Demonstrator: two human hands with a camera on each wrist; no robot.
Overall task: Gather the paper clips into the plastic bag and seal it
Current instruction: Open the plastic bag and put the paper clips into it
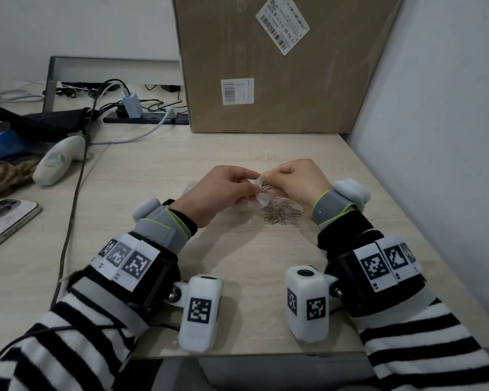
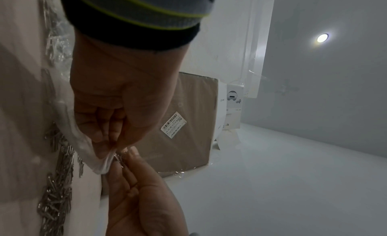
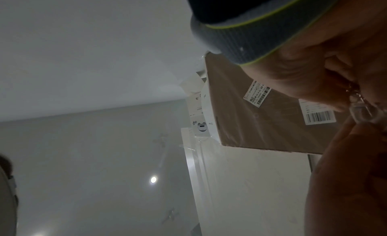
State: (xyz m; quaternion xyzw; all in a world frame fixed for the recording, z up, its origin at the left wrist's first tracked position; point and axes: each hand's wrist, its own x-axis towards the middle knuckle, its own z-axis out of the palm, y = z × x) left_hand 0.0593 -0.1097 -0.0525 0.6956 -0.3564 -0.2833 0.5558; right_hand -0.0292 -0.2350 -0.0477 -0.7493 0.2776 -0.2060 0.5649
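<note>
A small clear plastic bag point(image 1: 251, 203) is held just above the light wood table point(image 1: 237, 263). My left hand point(image 1: 237, 187) pinches its mouth, and the left wrist view shows those fingers point(image 2: 108, 140) curled on the bag's edge point(image 2: 83, 140). My right hand point(image 1: 283, 179) pinches a few silver paper clips point(image 1: 266, 186) at the bag's opening; they show in the left wrist view as clips point(image 2: 120, 157) and in the right wrist view as clips point(image 3: 353, 94) over the bag point(image 3: 364, 113). A loose pile of paper clips point(image 1: 283, 213) lies on the table under my right hand.
A large cardboard box point(image 1: 280, 66) stands at the back of the table and a white wall point(image 1: 435, 108) closes the right side. On the left lie a white handheld device point(image 1: 60, 162), a phone point(image 1: 6, 218), a power strip point(image 1: 147, 117) and a trailing cable point(image 1: 74, 210).
</note>
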